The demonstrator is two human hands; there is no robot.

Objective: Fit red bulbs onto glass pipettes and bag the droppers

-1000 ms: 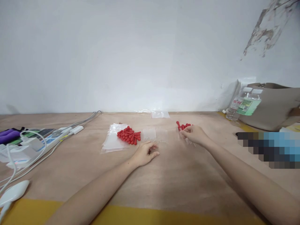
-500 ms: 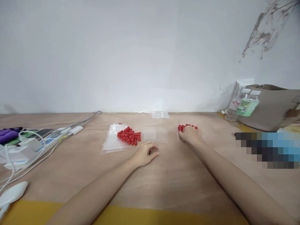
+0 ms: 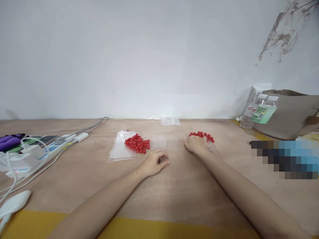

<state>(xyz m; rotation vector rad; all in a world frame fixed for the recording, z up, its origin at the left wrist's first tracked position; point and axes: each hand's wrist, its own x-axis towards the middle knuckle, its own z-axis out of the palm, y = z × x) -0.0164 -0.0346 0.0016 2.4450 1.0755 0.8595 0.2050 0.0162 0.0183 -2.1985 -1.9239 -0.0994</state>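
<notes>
My left hand [image 3: 156, 163] rests on its side on the table, fingers loosely curved and thumb apart, holding nothing. Just beyond it lies a row of thin clear plastic tubes [image 3: 159, 143]. Left of the tubes, a heap of red rubber bulbs [image 3: 137, 143] covers part of a stack of clear plastic bags [image 3: 122, 147]. My right hand [image 3: 195, 145] is low over the table with its fingers curled under, their tips hidden. Beside and behind it lie several red-bulbed droppers [image 3: 210, 138], their clear stems pointing towards me.
On the left are a power strip [image 3: 53, 149] with white chargers and cables, and a purple item [image 3: 11, 142]. A clear bag [image 3: 170, 121] lies by the wall. Two bottles [image 3: 264, 111] and a grey bag [image 3: 289, 116] stand at the right, behind a pixelated patch.
My right hand has shifted slightly left and nearer to me, uncovering more red bulbs and some clear stems at its right. My left hand has stayed in place.
</notes>
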